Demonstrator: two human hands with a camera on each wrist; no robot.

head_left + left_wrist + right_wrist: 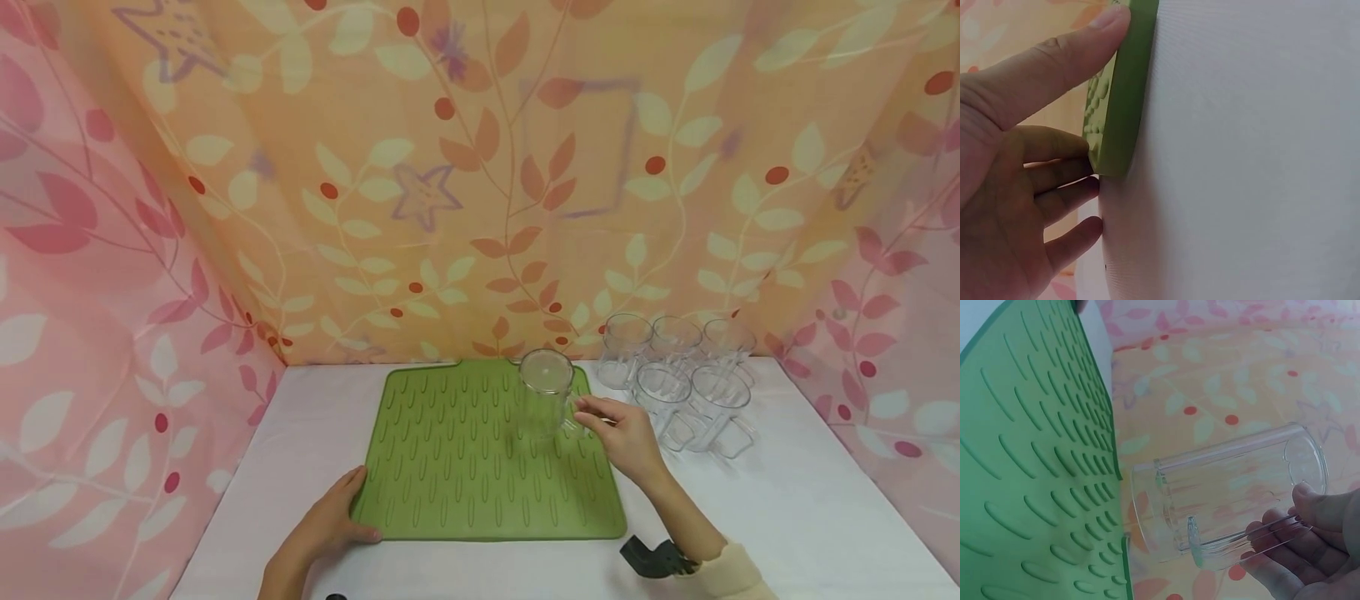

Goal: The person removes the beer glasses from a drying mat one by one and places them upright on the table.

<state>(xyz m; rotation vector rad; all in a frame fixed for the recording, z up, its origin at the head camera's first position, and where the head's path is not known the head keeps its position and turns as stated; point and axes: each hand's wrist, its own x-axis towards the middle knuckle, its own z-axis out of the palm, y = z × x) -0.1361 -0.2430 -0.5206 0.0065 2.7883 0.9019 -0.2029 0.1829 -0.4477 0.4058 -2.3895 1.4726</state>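
My right hand [618, 437] pinches the handle of a clear glass mug [1229, 494] between thumb and fingers. In the head view, that mug [543, 400] stands vertically over the right rear part of a green ridged drying mat [457, 500]. Which end is up, and whether it touches the mat, I cannot tell. At the mat's front left corner lies my left hand [326, 517], fingers along the left edge and thumb at the front edge. The left wrist view shows the thumb [1060, 69] against the mat's side [1129, 94], with fairly straight fingers touching the corner.
Several more clear glass mugs [720, 400] stand close together on the white table [795, 500], right of the mat. Patterned cloth walls [480, 275] enclose the back and both sides. A black device [652, 558] sits at my right wrist.
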